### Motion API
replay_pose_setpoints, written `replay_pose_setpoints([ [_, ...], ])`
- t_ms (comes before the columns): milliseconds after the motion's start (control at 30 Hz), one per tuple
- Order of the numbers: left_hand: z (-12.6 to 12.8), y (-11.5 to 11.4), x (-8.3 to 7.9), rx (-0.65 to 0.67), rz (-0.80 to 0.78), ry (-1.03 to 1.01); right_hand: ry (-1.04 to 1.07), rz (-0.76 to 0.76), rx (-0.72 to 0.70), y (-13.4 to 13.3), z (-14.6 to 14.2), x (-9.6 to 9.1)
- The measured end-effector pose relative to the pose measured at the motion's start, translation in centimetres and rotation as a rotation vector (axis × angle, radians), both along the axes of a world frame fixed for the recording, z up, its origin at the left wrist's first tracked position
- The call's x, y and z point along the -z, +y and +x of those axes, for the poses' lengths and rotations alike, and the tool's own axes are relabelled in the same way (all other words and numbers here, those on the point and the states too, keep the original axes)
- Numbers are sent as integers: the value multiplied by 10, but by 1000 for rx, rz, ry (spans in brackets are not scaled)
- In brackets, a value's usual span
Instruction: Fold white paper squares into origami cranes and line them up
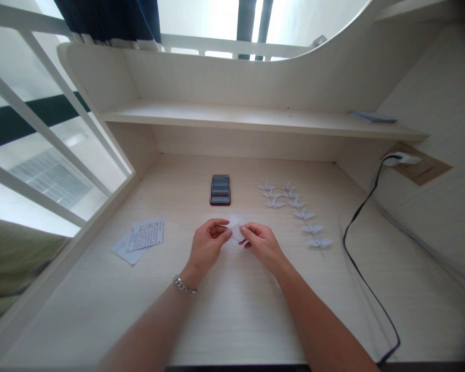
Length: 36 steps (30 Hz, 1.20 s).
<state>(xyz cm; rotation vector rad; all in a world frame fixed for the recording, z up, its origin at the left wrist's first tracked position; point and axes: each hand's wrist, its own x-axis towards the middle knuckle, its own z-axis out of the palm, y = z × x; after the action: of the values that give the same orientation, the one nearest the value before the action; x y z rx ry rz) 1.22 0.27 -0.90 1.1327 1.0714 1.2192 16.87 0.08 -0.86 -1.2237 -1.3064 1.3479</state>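
Between my two hands is a small folded piece of white paper (235,231), held just above the desk. My left hand (211,242) pinches its left side between thumb and fingers; a metal chain bracelet (185,286) circles that wrist. On the other side, the thumb and index finger of my right hand (261,243) close on the paper's right edge. The fingertips cover part of the folds. To the right stand several white paper cranes (304,214) in a loose double row that runs on as a single line toward me.
A phone (220,190) lies beyond my hands. Printed paper sheets (146,234) overlap at the left. A black cable (362,276) runs from the wall socket (418,164) down the desk's right side. A shelf (251,116) spans the back, holding a flat bluish item (373,117).
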Motion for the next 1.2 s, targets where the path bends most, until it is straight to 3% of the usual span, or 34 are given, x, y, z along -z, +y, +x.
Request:
replay_pose_setpoints([
  [267, -2, 0, -1, 33, 58, 60, -20, 50, -9, -2, 1, -2],
  [467, -3, 1, -6, -117, 54, 76, -71, 139, 157, -1, 0, -5],
  [567, -1, -1, -8, -45, 40, 70, -18, 146, 208, -1, -1, -4],
  [700, 3, -4, -9, 58, -8, -4, 102, 158, 159, -2, -3, -3],
  [1200, 3, -8, -16, 26, -150, -147, 102, 188, 112, -5, -5, -6],
])
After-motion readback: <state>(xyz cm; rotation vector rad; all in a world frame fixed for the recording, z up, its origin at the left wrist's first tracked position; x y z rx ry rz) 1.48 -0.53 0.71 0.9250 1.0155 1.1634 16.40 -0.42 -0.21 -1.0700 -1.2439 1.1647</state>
